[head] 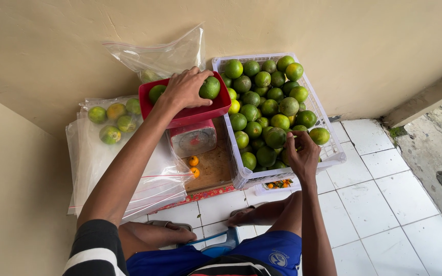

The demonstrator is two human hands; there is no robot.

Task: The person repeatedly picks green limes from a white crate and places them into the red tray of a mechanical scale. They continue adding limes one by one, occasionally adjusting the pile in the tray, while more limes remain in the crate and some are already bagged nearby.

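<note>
My left hand (pixel 185 89) reaches into the red scale pan (pixel 221 106) and grips a green citrus fruit (pixel 210 88); another green fruit (pixel 156 93) lies in the pan's left side. The pan sits on a small red kitchen scale (pixel 194 138). My right hand (pixel 303 153) is in the white plastic crate (pixel 241 174), closed around fruit near its front right corner. The crate holds several green and yellowish citrus fruits (pixel 262 102).
A clear bag with several fruits (pixel 112 118) lies on a stack of plastic bags (pixel 103 168) at left. An opened bag (pixel 164 56) stands behind the pan. Two small orange fruits (pixel 194 166) lie on the wooden board (pixel 213 168). Beige walls enclose the corner; white tiles (pixel 374 199) are underfoot.
</note>
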